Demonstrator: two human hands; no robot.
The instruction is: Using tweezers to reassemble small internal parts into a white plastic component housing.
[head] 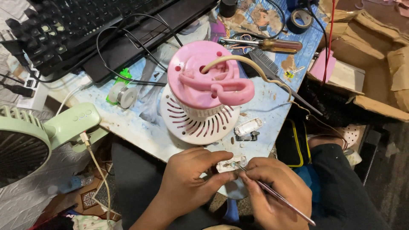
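Right hand (pixel 277 187) — pinching thin metal probe (pixel 279 196); left hand (pixel 191 172) — gripping small white plastic part (pixel 230 164), tip touching it.

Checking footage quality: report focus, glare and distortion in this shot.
Head view: even, soft light, no harsh glare; left hand, right hand and small white part are fairly sharp; wide-angle bending at edges, seen on the green fan; lower corners darker.
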